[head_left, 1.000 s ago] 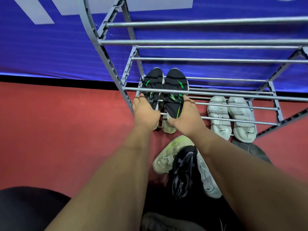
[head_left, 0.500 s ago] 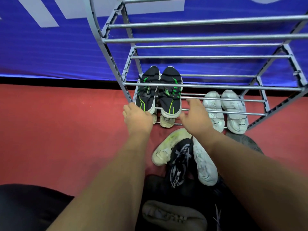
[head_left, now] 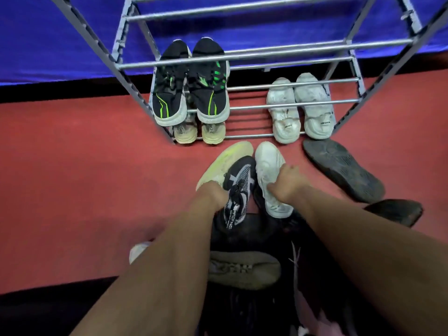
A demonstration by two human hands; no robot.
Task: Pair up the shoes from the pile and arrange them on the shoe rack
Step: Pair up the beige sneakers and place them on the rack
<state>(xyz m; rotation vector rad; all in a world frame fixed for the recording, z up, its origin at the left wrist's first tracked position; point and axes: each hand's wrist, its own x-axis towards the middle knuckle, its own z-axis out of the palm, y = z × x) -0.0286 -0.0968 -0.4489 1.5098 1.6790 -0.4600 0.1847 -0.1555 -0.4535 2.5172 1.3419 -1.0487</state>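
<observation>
Your right hand [head_left: 287,184] is clamped over the white shoe [head_left: 268,161], on the floor just short of the rack [head_left: 266,136], toe pointing at it. Left hand [head_left: 212,195] sits on the lime-soled shoe [head_left: 228,157] alongside; can't tell its grip. Likely a straight lift forward.
</observation>
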